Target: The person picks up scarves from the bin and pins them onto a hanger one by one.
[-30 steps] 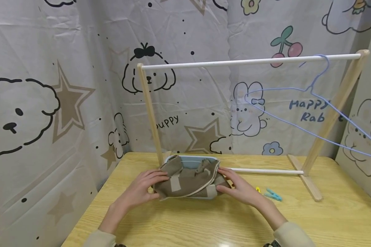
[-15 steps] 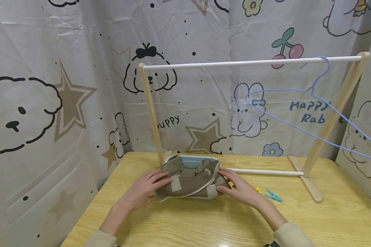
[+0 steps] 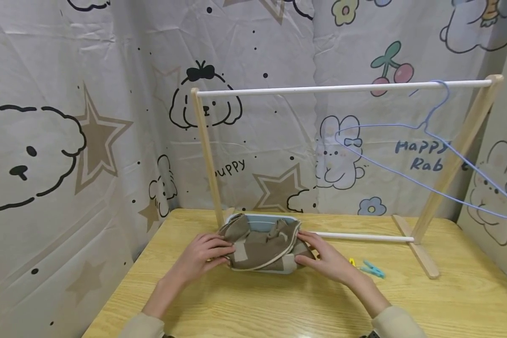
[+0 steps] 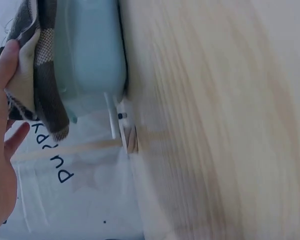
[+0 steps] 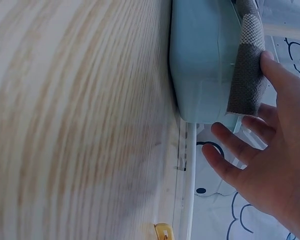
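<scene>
A brown and cream knitted cloth (image 3: 259, 249) with a pale edging lies bunched in a light blue plastic basin (image 3: 262, 221), draping over its rim. At the cloth's left end my left hand (image 3: 200, 258) pinches the fabric; in the left wrist view, the thumb (image 4: 7, 60) is on one side and a fingertip shows below. My right hand (image 3: 327, 257) holds the other end. Seen from the right wrist, the thumb (image 5: 272, 70) presses the cloth's hanging flap (image 5: 247, 80) while the other fingers are spread, partly behind it.
Behind the basin stands a wooden rack with a white top bar (image 3: 321, 89) and a lower bar (image 3: 363, 236). A blue hanger (image 3: 424, 126) hangs at its right. A blue clothespin (image 3: 372, 268) and a yellow one (image 3: 352, 262) lie on the wooden table (image 3: 262, 305).
My left hand has shifted its hold on the cloth's left end, and the corner that stuck out at the front left has been drawn in. The right hand stays in place.
</scene>
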Motion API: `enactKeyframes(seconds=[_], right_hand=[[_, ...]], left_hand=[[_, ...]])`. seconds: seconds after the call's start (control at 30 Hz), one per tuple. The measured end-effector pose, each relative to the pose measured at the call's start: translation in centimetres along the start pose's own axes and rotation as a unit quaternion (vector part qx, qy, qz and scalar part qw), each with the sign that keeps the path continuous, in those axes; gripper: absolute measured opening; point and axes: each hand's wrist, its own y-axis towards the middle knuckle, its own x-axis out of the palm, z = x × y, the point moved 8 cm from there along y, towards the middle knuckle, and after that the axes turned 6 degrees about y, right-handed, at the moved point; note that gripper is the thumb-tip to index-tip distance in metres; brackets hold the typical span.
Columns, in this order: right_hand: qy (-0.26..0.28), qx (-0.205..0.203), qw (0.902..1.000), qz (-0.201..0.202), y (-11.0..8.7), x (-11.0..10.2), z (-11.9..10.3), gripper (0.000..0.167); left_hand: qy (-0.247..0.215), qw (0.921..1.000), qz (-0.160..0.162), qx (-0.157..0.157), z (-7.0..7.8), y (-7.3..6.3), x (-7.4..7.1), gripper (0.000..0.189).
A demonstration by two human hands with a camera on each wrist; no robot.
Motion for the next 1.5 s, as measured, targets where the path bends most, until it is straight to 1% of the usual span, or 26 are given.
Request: enactKeyframes(seconds=[0.03,0.1,0.13,0.2,0.27,0.37,0.47,0.5,0.53,0.6,0.7,0.73,0.8,0.83,0.9,0.93,1.0,1.1,1.13,1.17,1.2,1.33,1.37,1.43,1.5], right_hand=[[-0.002,0.001,1.0,0.001,0.0,0.0,0.1,0.069],[-0.006,0.002,1.0,0.003,0.1,0.1,0.1,0.069],[-0.008,0.002,1.0,0.005,0.1,0.1,0.2,0.07],[-0.02,0.005,0.9997,0.01,0.1,0.1,0.2,0.071],[-0.039,0.007,0.9991,0.014,0.2,0.1,0.0,0.072],[-0.074,0.02,0.9968,0.021,0.2,0.1,-0.2,0.075],[-0.1,0.033,0.9941,0.025,0.2,0.1,-0.4,0.079],[-0.106,0.037,0.9934,0.026,0.2,0.1,-0.4,0.08],[-0.111,0.04,0.9927,0.027,0.3,0.2,-0.4,0.081],[-0.114,0.044,0.9922,0.026,0.4,0.3,-0.5,0.081],[-0.115,0.049,0.9919,0.024,0.6,0.4,-0.5,0.082],[-0.116,0.05,0.9917,0.023,0.6,0.4,-0.5,0.082],[-0.117,0.051,0.9917,0.02,0.7,0.5,-0.6,0.082],[-0.117,0.051,0.9916,0.019,0.8,0.6,-0.6,0.082],[-0.118,0.051,0.9915,0.017,0.8,0.8,-0.7,0.081],[-0.118,0.051,0.9916,0.017,0.8,0.9,-0.8,0.081],[-0.118,0.053,0.9915,0.018,0.8,1.1,-0.9,0.08],[-0.111,0.055,0.9918,0.031,0.8,1.2,-1.2,0.079],[-0.105,0.055,0.9922,0.038,0.7,1.1,-1.4,0.079],[-0.1,0.053,0.9925,0.046,0.7,1.1,-1.5,0.078],[-0.091,0.048,0.9933,0.054,0.7,1.0,-1.7,0.076],[-0.061,0.002,0.9949,0.08,0.8,0.9,-3.3,0.064],[-0.058,-0.011,0.9949,0.082,0.9,1.0,-3.8,0.06],[-0.055,-0.039,0.9946,0.08,1.0,1.4,-4.8,0.055],[-0.067,-0.066,0.993,0.072,0.9,1.9,-5.6,0.051]], left_hand=[[-0.005,0.9999,0.013,-0.005,-0.1,0.1,-0.1,0.027],[-0.017,0.9989,0.034,-0.027,-0.3,0.3,-0.2,0.023],[-0.022,0.9979,0.044,-0.044,-0.5,0.3,-0.3,0.023],[-0.04,0.9936,0.054,-0.091,-1.0,0.4,-0.3,0.023],[-0.069,0.9845,0.056,-0.151,-1.8,0.3,-0.2,0.024],[-0.111,0.9653,0.055,-0.23,-2.8,0.2,0.0,0.022],[-0.146,0.9448,0.066,-0.286,-3.7,0.3,0.0,0.019],[-0.152,0.9379,0.074,-0.303,-3.9,0.4,-0.1,0.018],[-0.16,0.9291,0.084,-0.323,-4.2,0.4,-0.2,0.018],[-0.177,0.9066,0.109,-0.367,-4.8,0.3,-0.6,0.019],[-0.188,0.8673,0.155,-0.434,-5.8,0.1,-1.4,0.021],[-0.193,0.8537,0.172,-0.452,-6.1,0.0,-1.7,0.023],[-0.2,0.8322,0.203,-0.475,-6.5,0.1,-2.5,0.025],[-0.203,0.8238,0.217,-0.483,-6.7,0.1,-2.9,0.025],[-0.206,0.8162,0.229,-0.489,-6.8,0.3,-3.4,0.026],[-0.208,0.8163,0.223,-0.491,-6.9,0.4,-3.4,0.026],[-0.199,0.8271,0.196,-0.488,-6.8,0.5,-3.2,0.026],[-0.188,0.8471,0.154,-0.473,-6.4,0.6,-2.6,0.025],[-0.186,0.8517,0.141,-0.469,-6.0,0.8,-2.7,0.025],[-0.181,0.8567,0.134,-0.464,-5.8,0.9,-2.5,0.024],[-0.183,0.8592,0.128,-0.46,-5.6,0.8,-2.3,0.023],[-0.186,0.8749,0.101,-0.436,-4.9,0.9,-1.5,0.019],[-0.187,0.88,0.095,-0.426,-4.9,0.7,-1.0,0.018],[-0.198,0.886,0.073,-0.413,-4.3,0.7,-0.4,0.018],[-0.204,0.89,0.044,-0.405,-3.6,0.7,0.4,0.019]])
